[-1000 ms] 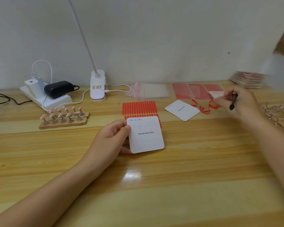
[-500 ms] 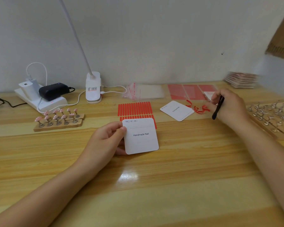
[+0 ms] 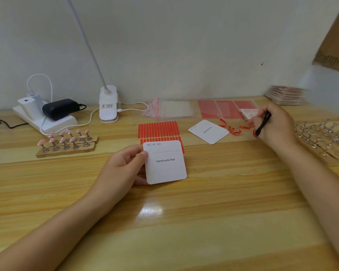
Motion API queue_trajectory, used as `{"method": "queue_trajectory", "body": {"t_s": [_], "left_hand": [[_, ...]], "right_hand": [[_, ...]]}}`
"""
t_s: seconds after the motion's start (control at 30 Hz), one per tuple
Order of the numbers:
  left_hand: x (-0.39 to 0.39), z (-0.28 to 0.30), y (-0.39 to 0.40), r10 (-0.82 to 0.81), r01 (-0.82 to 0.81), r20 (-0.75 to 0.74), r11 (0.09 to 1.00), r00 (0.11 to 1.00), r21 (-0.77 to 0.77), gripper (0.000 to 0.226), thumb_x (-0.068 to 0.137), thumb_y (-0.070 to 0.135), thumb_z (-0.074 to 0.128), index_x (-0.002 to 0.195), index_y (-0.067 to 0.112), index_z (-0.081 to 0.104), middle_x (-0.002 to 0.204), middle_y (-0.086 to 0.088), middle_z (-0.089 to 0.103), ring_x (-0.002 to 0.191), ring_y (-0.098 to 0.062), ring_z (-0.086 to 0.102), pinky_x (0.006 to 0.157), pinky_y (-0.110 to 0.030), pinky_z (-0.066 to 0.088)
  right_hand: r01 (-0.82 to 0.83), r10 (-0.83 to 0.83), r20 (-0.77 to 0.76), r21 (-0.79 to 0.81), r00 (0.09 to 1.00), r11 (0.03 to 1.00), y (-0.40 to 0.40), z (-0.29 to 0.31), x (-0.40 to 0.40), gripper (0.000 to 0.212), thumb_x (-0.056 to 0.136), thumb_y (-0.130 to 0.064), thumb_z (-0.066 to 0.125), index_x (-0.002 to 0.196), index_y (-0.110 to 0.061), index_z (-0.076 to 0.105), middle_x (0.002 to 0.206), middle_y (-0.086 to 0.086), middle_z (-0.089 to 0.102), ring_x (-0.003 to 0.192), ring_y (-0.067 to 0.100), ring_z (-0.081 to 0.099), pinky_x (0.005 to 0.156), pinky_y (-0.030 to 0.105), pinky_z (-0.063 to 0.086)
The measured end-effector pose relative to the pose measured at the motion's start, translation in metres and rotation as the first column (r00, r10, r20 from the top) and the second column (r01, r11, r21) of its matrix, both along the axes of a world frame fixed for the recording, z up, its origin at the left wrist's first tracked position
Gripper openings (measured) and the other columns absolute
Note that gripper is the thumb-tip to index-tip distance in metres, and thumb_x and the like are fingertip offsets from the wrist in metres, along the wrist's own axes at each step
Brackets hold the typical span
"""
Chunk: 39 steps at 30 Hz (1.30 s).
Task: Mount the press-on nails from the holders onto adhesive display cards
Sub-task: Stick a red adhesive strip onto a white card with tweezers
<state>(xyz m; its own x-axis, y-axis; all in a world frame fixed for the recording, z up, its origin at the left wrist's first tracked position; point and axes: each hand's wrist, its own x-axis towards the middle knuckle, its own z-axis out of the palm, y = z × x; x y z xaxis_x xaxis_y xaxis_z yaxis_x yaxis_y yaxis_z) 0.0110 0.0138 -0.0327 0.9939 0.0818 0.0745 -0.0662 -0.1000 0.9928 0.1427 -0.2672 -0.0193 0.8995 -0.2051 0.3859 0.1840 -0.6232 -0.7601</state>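
My left hand (image 3: 123, 169) pinches the left edge of a white "Handmade Nail" display card (image 3: 165, 162) in the middle of the wooden table (image 3: 184, 231). Far right, my right hand (image 3: 276, 126) grips black tweezers (image 3: 263, 124), tip down beside curled red liner scraps (image 3: 234, 131). Pink press-on nails sit on metal stands in wooden holders (image 3: 67, 144) at the left. Red adhesive strips (image 3: 158, 129) lie just behind the held card. A small stack of white cards (image 3: 208, 132) lies to the right of the strips.
A power strip with chargers (image 3: 45, 114) and a clip lamp base (image 3: 108, 103) stand at the back left. Clear bags (image 3: 169, 109) and red sheets (image 3: 223, 108) lie at the back. Several empty metal stands (image 3: 323, 136) crowd the right edge. Finished cards (image 3: 285, 94) are stacked far right.
My right hand has drawn slightly nearer with the tweezers, now pointing down by the red scraps. The left hand keeps holding the card; the view has shifted a little.
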Motion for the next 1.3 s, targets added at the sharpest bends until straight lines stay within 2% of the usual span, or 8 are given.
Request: {"method": "queue_trajectory", "body": {"t_s": [0.2, 0.47, 0.57, 0.67, 0.77, 0.87, 1.03, 1.3], "left_hand": [[0.000, -0.001, 0.001, -0.004, 0.004, -0.006, 1.000, 1.000, 0.017, 0.028, 0.096, 0.012, 0.043, 0.095, 0.029, 0.066, 0.091, 0.009, 0.073, 0.079, -0.013, 0.070, 0.052, -0.018, 0.051], [0.000, 0.001, 0.000, 0.002, -0.002, -0.012, 1.000, 1.000, 0.020, 0.027, 0.096, 0.012, 0.043, 0.096, 0.026, 0.066, 0.091, 0.007, 0.073, 0.078, -0.014, 0.070, 0.052, -0.018, 0.051], [-0.001, 0.001, -0.001, 0.003, -0.003, -0.011, 1.000, 1.000, 0.014, 0.028, 0.096, 0.011, 0.043, 0.095, 0.027, 0.066, 0.090, 0.007, 0.074, 0.076, -0.013, 0.070, 0.052, -0.018, 0.052], [-0.002, 0.002, -0.002, -0.003, 0.003, -0.010, 1.000, 1.000, 0.013, 0.029, 0.096, 0.011, 0.042, 0.094, 0.028, 0.065, 0.090, 0.009, 0.073, 0.078, -0.012, 0.070, 0.053, -0.018, 0.053], [-0.002, 0.002, -0.002, -0.003, 0.003, 0.002, 1.000, 1.000, 0.020, 0.031, 0.097, 0.011, 0.042, 0.094, 0.031, 0.066, 0.090, 0.010, 0.073, 0.079, -0.011, 0.070, 0.054, -0.019, 0.054], [-0.003, 0.002, -0.002, 0.005, -0.006, 0.021, 0.999, 1.000, 0.046, 0.031, 0.096, 0.011, 0.043, 0.094, 0.033, 0.065, 0.089, 0.013, 0.073, 0.079, -0.011, 0.070, 0.054, -0.019, 0.053], [-0.005, 0.000, -0.003, 0.099, -0.112, 0.104, 0.986, 0.990, 0.127, 0.033, 0.096, 0.010, 0.044, 0.121, 0.027, 0.056, 0.087, 0.003, 0.073, 0.083, -0.002, 0.066, 0.060, -0.019, 0.055], [-0.006, -0.007, -0.003, 0.059, -0.187, 0.263, 0.849, 0.963, 0.494, 0.051, 0.097, 0.018, 0.041, 0.145, 0.027, 0.024, 0.077, 0.003, 0.062, 0.064, 0.003, 0.051, 0.054, -0.011, 0.038]], "right_hand": [[-0.100, 0.090, 0.056, 0.216, 0.994, 0.971, 0.009, 0.005, -0.011, 0.020, 0.092, -0.013, 0.044, 0.074, -0.022, 0.045, 0.075, 0.004, 0.064, 0.056, -0.003, 0.059, 0.047, 0.010, 0.042], [-0.101, 0.106, 0.014, 0.449, 0.994, 0.888, 0.010, 0.015, -0.007, 0.038, 0.099, -0.044, 0.030, 0.075, -0.022, 0.050, 0.050, -0.009, 0.063, 0.054, 0.002, 0.055, 0.057, 0.024, 0.037], [-0.146, 0.133, 0.071, 0.242, 0.989, 0.959, 0.018, 0.012, -0.011, 0.048, 0.100, -0.047, 0.022, 0.085, -0.022, 0.061, 0.054, -0.010, 0.056, 0.054, -0.007, 0.053, 0.057, 0.016, 0.039], [-0.291, 0.288, 0.134, -0.002, 0.948, 0.957, 0.040, 0.005, -0.023, 0.025, 0.099, -0.035, 0.037, 0.090, -0.027, 0.059, 0.077, -0.021, 0.057, 0.074, -0.014, 0.053, 0.066, 0.007, 0.038], [-0.388, 0.474, 0.151, -0.391, 0.867, 0.835, 0.061, -0.002, -0.034, 0.009, 0.092, -0.022, 0.057, 0.092, -0.018, 0.065, 0.083, -0.005, 0.066, 0.075, 0.004, 0.058, 0.065, 0.015, 0.038], [-0.395, 0.529, 0.059, -0.597, 0.846, 0.698, 0.071, -0.008, -0.039, 0.024, 0.085, -0.018, 0.065, 0.109, -0.015, 0.067, 0.100, 0.006, 0.067, 0.091, 0.020, 0.061, 0.073, 0.023, 0.038], [-0.380, 0.562, 0.013, -0.723, 0.827, 0.577, 0.072, -0.009, -0.042, 0.033, 0.091, -0.020, 0.053, 0.123, -0.025, 0.060, 0.095, 0.007, 0.064, 0.088, 0.024, 0.059, 0.061, 0.026, 0.029], [-0.431, 0.546, -0.086, -0.720, 0.833, 0.544, 0.069, -0.012, -0.038, 0.038, 0.096, -0.017, 0.041, 0.131, -0.026, 0.053, 0.120, -0.007, 0.056, 0.112, 0.012, 0.043, 0.080, 0.025, 0.035]]}}
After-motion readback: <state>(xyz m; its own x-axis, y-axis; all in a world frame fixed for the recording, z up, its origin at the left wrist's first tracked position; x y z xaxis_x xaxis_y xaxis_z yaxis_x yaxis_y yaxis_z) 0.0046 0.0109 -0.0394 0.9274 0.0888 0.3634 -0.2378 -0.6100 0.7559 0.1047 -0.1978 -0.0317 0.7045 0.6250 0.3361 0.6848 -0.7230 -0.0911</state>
